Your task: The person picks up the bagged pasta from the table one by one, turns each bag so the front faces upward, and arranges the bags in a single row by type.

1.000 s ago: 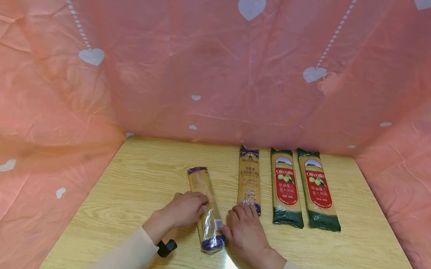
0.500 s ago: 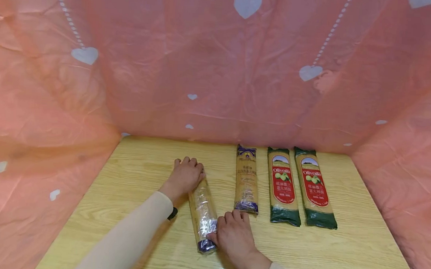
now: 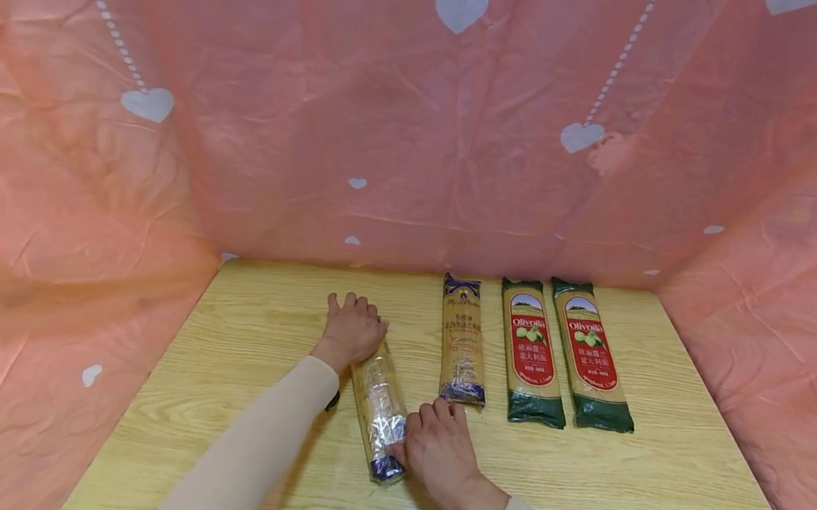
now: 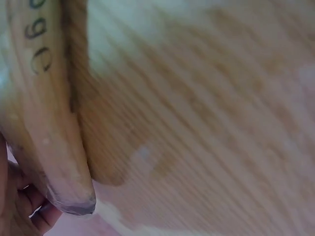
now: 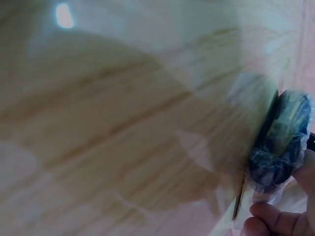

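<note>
A spaghetti pack (image 3: 377, 396) with purple ends lies aslant on the table, left of the other packs. My left hand (image 3: 353, 331) grips its far end and covers that tip. In the left wrist view the pack's edge (image 4: 54, 118) shows printed letters, with fingers curled beside its end. My right hand (image 3: 440, 449) holds the near end from the right side, thumb on the purple wrapper. In the right wrist view that crinkled end (image 5: 283, 142) sits by the thumb and fingertips.
A second purple-ended spaghetti pack (image 3: 463, 339) lies just beyond my right hand. Two green-ended spaghetti packs with red labels, one nearer (image 3: 532, 354) and one farther right (image 3: 592, 357), lie beside it. A pink heart-patterned cloth (image 3: 288, 164) walls the wooden table (image 3: 674, 469).
My left hand has moved from the pack's middle to its far end. My right hand has shifted slightly left onto the near end. The pack has slid a little left.
</note>
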A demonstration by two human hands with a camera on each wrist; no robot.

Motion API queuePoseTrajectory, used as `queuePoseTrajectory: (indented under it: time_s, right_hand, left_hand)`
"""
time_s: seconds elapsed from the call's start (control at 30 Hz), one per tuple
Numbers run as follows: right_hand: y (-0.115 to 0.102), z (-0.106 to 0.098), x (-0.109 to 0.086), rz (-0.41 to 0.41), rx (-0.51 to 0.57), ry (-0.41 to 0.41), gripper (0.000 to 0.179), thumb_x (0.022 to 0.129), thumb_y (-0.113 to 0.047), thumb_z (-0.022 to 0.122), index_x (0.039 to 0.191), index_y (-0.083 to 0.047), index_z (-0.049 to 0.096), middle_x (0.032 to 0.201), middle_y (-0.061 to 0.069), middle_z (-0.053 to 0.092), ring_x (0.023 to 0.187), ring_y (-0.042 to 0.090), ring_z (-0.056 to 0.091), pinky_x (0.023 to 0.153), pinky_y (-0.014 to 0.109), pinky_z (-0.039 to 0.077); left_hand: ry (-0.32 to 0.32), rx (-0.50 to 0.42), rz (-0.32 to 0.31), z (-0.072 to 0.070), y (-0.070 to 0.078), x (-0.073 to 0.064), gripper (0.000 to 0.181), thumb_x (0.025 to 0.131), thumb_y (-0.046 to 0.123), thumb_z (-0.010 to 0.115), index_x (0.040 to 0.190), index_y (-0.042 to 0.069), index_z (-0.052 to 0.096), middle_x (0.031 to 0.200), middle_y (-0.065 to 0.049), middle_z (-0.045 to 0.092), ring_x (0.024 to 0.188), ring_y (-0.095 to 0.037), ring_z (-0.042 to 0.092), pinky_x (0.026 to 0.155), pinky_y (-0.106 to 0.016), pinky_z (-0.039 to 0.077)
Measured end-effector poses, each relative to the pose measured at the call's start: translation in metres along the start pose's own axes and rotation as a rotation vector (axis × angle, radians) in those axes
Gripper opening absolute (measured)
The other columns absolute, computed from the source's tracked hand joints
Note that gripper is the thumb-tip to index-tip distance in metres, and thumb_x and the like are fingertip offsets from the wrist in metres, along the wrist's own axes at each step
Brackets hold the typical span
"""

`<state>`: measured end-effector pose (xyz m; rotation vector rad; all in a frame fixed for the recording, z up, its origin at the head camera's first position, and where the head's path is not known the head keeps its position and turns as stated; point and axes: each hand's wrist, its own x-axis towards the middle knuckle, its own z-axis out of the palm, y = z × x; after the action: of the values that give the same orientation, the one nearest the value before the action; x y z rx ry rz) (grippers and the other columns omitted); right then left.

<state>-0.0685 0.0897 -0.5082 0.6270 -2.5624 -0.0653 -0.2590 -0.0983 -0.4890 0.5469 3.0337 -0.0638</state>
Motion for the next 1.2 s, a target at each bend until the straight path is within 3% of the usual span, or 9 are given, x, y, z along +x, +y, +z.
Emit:
queuePoseTrajectory:
  time_s: [0.13,0.27,0.4,0.53,0.7,0.83,1.03,1.2]
  right_hand:
    - [0.001,0.002,0.0,-0.004,0.005,-0.007,0.062,0.087,-0.074,0.065,0.071,-0.016,0.049,0.069,-0.003,0.043,0.074,0.02,0.044,0.072,0.038,0.035]
    - [0.001,0.001,-0.001,0.009,0.031,-0.045,0.061,0.089,-0.073,0.065,0.073,-0.016,0.053,0.071,-0.003,0.043,0.075,0.02,0.044,0.074,0.037,0.036]
    - [0.003,-0.001,-0.001,0.061,0.092,-0.11,0.062,0.088,-0.075,0.067,0.077,-0.014,0.057,0.072,-0.002,0.046,0.078,0.021,0.047,0.076,0.037,0.037]
    - [0.007,-0.002,0.002,0.111,0.107,-0.136,0.069,0.084,-0.08,0.067,0.078,-0.013,0.059,0.073,0.0,0.053,0.08,0.023,0.051,0.076,0.04,0.039]
    - [0.014,0.002,0.004,0.146,0.104,-0.101,0.072,0.083,-0.081,0.067,0.078,-0.01,0.06,0.078,0.006,0.059,0.083,0.028,0.054,0.077,0.042,0.04]
    - [0.015,0.004,0.006,0.172,0.156,-0.124,0.068,0.085,-0.077,0.069,0.08,-0.01,0.063,0.083,0.007,0.061,0.086,0.03,0.053,0.078,0.043,0.039]
    - [0.011,0.004,0.013,0.221,0.367,-0.192,0.053,0.087,-0.061,0.079,0.084,-0.01,0.065,0.088,0.006,0.063,0.091,0.027,0.053,0.081,0.044,0.039]
    - [0.01,0.004,0.018,0.253,0.408,-0.142,0.05,0.084,-0.05,0.087,0.088,-0.006,0.064,0.088,0.009,0.064,0.088,0.028,0.053,0.08,0.042,0.039]
  left_hand:
    - [-0.006,-0.017,-0.003,0.001,0.0,0.003,0.055,0.113,0.044,0.036,0.135,0.0,0.061,0.131,-0.019,0.061,0.135,-0.042,0.047,0.118,-0.074,0.02]
    - [0.029,-0.058,0.014,-0.007,0.002,0.003,0.051,0.113,0.041,0.034,0.128,0.0,0.06,0.125,-0.017,0.067,0.129,-0.041,0.051,0.117,-0.072,0.022]
    - [0.114,-0.13,0.052,-0.021,0.008,0.003,0.04,0.112,0.039,0.037,0.112,0.004,0.058,0.112,-0.012,0.071,0.118,-0.039,0.054,0.116,-0.07,0.024]
    - [0.192,-0.174,0.109,-0.042,0.012,0.0,0.037,0.112,0.039,0.042,0.115,0.005,0.057,0.111,-0.012,0.068,0.116,-0.038,0.051,0.116,-0.066,0.024]
    - [0.306,-0.16,0.175,-0.066,0.016,-0.004,0.04,0.112,0.041,0.046,0.124,0.004,0.056,0.109,-0.012,0.059,0.112,-0.037,0.046,0.11,-0.063,0.027]
    - [0.352,-0.152,0.206,-0.075,0.017,-0.006,0.039,0.112,0.042,0.045,0.121,0.005,0.057,0.104,-0.011,0.053,0.105,-0.036,0.042,0.105,-0.06,0.029]
    - [0.38,-0.17,0.243,-0.082,0.017,-0.009,0.035,0.113,0.041,0.045,0.111,0.008,0.053,0.101,-0.01,0.052,0.102,-0.035,0.041,0.106,-0.06,0.029]
    - [0.403,-0.193,0.263,-0.091,0.019,-0.01,0.033,0.114,0.038,0.043,0.115,0.006,0.052,0.106,-0.012,0.053,0.106,-0.036,0.041,0.111,-0.062,0.027]
